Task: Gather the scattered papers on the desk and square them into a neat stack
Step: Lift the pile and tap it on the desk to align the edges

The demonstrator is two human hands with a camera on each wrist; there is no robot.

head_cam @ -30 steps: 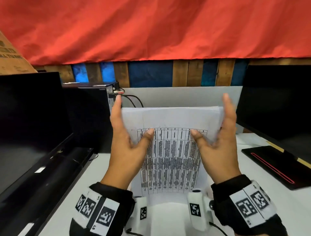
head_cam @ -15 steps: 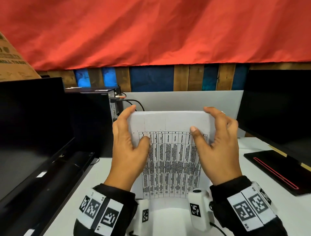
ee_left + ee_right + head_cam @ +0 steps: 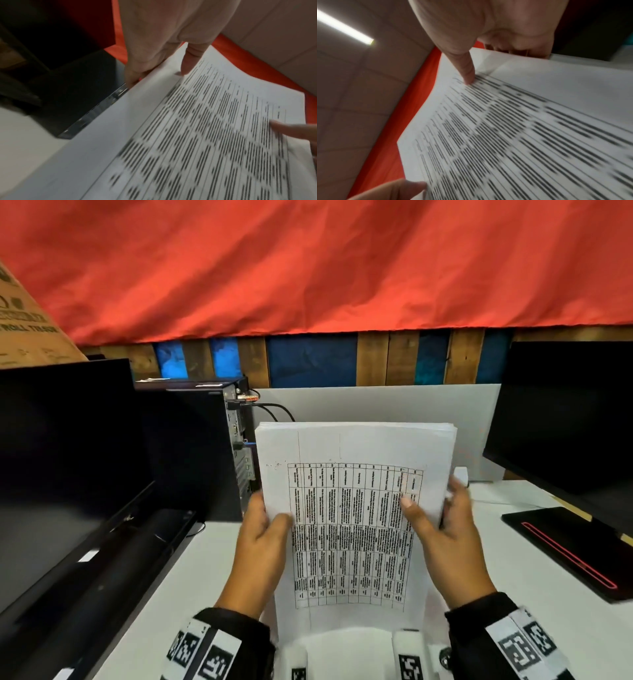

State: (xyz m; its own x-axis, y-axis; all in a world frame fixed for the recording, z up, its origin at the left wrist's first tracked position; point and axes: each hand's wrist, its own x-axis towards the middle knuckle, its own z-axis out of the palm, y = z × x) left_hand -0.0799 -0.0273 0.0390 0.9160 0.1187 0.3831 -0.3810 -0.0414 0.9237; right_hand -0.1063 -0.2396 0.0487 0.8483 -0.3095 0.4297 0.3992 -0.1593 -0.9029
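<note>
A stack of white papers (image 3: pixel 356 446) stands upright on its lower edge over the white desk (image 3: pixel 178 594), with a printed table on the front sheet. My left hand (image 3: pixel 270 511) grips the stack's left side edge, thumb on the front and fingers behind. On the right side edge my right hand (image 3: pixel 428 508) holds it the same way. The left wrist view shows the left hand (image 3: pixel 161 71) pinching the blurred sheets (image 3: pixel 188 135). The right hand (image 3: pixel 489 63) presses its thumb on the papers (image 3: pixel 522 135) in the right wrist view. The top edges look nearly flush.
A black monitor (image 3: pixel 61 457) and a computer tower (image 3: pixel 191 446) stand to the left. Another monitor (image 3: pixel 575 412) with a red-lined base (image 3: pixel 568 553) is to the right. A grey partition (image 3: pixel 376 405) closes the back. What looks like a white sheet (image 3: pixel 507 491) lies flat on the right.
Both hands have come off the stack's top corners and slid down to grip its side edges. The stack now rises well above the hands.
</note>
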